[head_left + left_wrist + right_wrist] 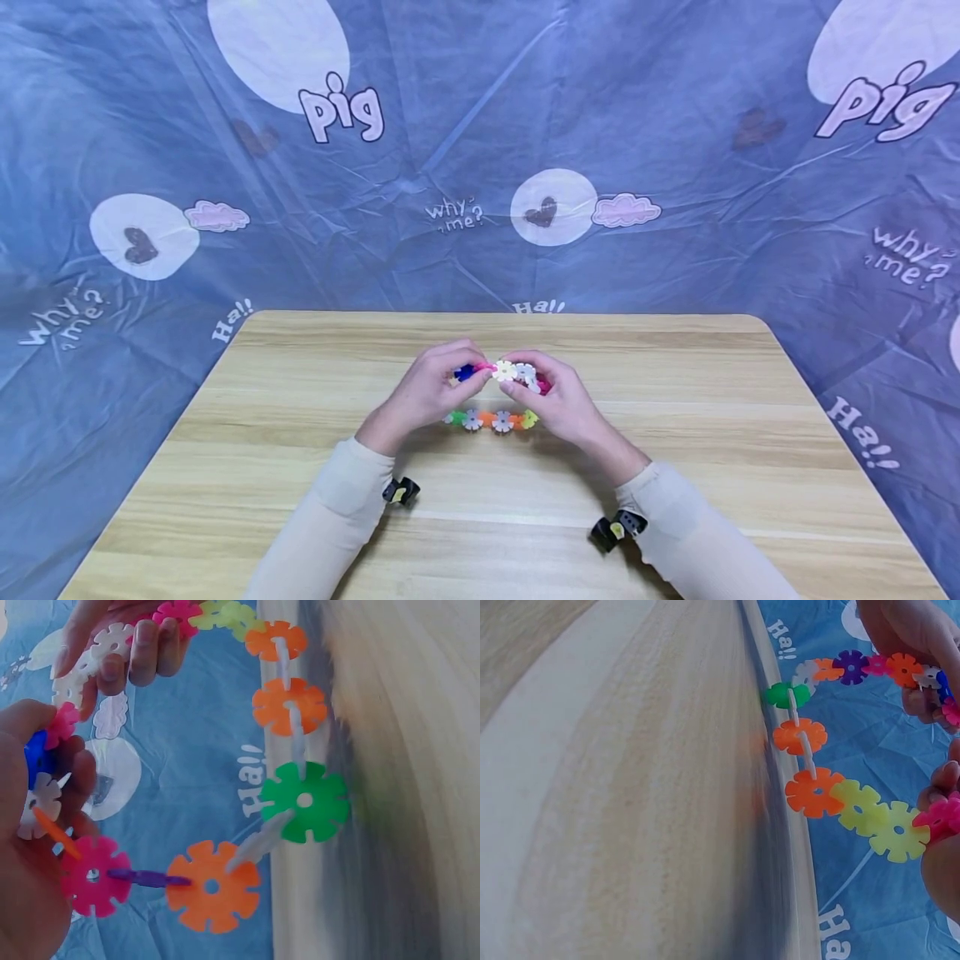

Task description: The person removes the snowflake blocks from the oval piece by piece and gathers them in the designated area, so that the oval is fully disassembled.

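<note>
A chain of colourful plastic snowflake discs hangs in a loop between both hands above the table. In the left wrist view its lower part shows a green disc, an orange disc and a magenta disc. My left hand pinches one end, at a pink disc beside a blue one. My right hand holds the other end, its fingers around white discs and a pink one. The pink disc meets a pale disc between the fingertips; whether they are slotted together I cannot tell.
Beneath the hands lies a wood-grain table, its far edge near a blue printed cloth that hangs behind and at both sides. A small black camera sits on the left wrist, and another camera on the right.
</note>
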`<state>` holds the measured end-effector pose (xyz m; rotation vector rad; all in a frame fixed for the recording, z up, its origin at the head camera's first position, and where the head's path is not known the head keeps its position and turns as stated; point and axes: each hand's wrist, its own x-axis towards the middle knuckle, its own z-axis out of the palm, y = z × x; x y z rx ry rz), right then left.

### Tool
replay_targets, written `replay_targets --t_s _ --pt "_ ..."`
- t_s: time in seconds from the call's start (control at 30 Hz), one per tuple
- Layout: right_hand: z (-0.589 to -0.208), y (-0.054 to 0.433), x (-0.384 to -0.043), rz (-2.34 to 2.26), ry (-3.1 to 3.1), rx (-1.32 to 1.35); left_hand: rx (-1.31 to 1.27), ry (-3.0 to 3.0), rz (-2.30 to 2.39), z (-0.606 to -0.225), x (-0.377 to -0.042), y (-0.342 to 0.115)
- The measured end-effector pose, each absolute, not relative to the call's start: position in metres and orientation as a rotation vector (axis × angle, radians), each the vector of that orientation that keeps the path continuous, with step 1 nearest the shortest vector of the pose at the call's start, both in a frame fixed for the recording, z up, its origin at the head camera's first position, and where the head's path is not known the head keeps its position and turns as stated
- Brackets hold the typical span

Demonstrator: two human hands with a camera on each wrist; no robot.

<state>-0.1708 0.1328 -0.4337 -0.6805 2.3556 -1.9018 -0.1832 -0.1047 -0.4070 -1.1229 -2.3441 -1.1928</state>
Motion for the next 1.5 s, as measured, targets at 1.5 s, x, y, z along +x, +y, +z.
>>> replay_targets --t_s 1.5 --pt "-0.4316 0.1312 -0.1702 -1.932 2.381 -0.624 -1.061 -2.288 -0.966 -0.4063 -0.1800 -0.1056"
